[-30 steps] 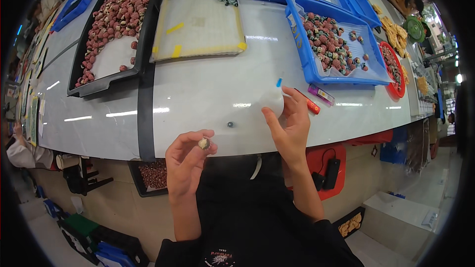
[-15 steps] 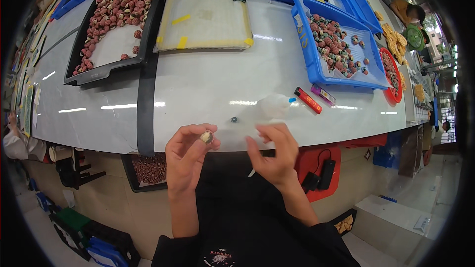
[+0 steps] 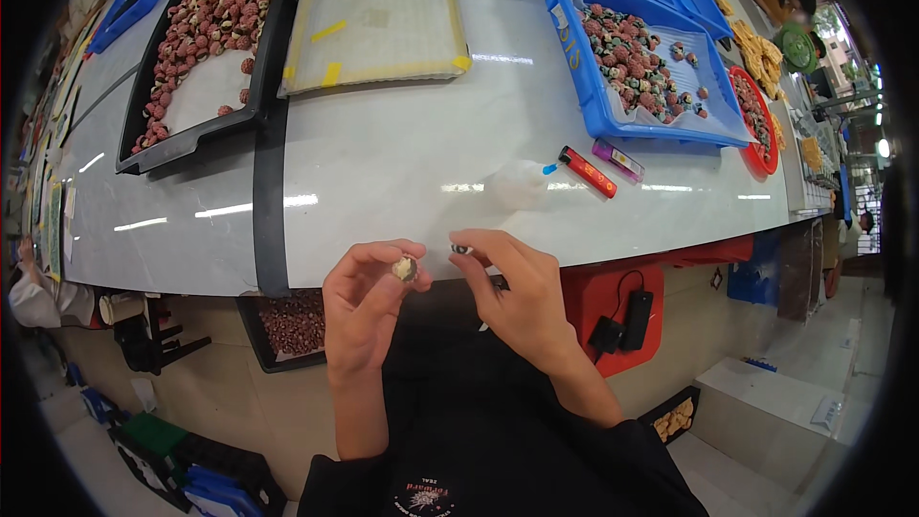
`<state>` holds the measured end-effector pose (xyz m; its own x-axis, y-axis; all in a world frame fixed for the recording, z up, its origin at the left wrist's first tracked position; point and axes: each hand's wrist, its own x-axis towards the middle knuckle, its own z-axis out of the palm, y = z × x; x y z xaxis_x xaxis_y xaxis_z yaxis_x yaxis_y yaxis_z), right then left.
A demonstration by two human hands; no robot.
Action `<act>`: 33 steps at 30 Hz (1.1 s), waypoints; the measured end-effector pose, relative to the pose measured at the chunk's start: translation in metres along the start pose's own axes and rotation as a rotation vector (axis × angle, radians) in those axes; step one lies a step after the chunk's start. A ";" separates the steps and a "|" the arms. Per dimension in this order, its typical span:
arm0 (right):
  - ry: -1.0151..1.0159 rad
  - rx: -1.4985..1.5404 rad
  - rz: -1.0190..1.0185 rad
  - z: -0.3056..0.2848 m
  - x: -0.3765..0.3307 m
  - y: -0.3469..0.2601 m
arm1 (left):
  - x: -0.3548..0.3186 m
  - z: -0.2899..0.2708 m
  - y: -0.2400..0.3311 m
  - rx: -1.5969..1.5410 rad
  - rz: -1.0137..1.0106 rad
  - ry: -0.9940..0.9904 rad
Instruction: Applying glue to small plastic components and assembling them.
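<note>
head view: white glossy worktable (image 3: 402, 163) fills the upper frame. black tray (image 3: 206, 48) of reddish beads upper left, pale yellow-taped mat (image 3: 378, 24) beside it, blue bin (image 3: 637, 62) of mixed beads upper right. red lighter (image 3: 588, 172) and purple lighter (image 3: 617, 160) lie right of centre. left hand (image 3: 364, 311), lower centre, pinches a pale bead (image 3: 405, 269) at its fingertips. right hand (image 3: 512, 292), just beside it, fingers narrowed on a small dark bead (image 3: 460, 249). hands close, not touching.
</note>
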<state>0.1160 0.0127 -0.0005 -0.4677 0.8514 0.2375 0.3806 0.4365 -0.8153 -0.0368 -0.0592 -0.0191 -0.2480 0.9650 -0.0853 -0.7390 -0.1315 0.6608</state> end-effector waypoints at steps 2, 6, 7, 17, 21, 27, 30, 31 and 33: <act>0.024 0.041 -0.043 -0.007 -0.004 -0.002 | -0.001 0.002 -0.004 0.176 0.005 -0.002; 0.030 0.096 -0.108 -0.019 -0.011 -0.009 | -0.002 0.007 -0.011 0.181 -0.038 -0.004; 0.036 0.101 -0.115 -0.020 -0.012 -0.010 | -0.002 0.008 -0.012 0.167 -0.050 -0.027; 0.154 0.107 -0.212 -0.021 -0.019 -0.013 | -0.004 0.014 -0.016 0.179 -0.051 -0.126; 0.171 0.070 -0.258 -0.026 -0.019 -0.011 | -0.002 0.014 -0.016 0.218 -0.012 -0.198; 0.168 0.095 -0.284 -0.030 -0.021 -0.011 | -0.003 0.018 -0.012 0.230 -0.007 -0.251; 0.142 0.064 -0.306 -0.035 -0.022 -0.010 | -0.005 0.021 -0.009 0.302 -0.011 -0.215; 0.149 0.071 -0.322 -0.037 -0.023 -0.010 | -0.006 0.022 -0.008 0.360 0.023 -0.217; 0.125 0.113 -0.297 -0.039 -0.024 -0.011 | -0.008 0.024 -0.007 0.416 0.052 -0.219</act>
<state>0.1540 -0.0012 0.0230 -0.4411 0.7240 0.5303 0.1479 0.6415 -0.7528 -0.0144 -0.0605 -0.0050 -0.1072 0.9906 0.0853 -0.4041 -0.1218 0.9066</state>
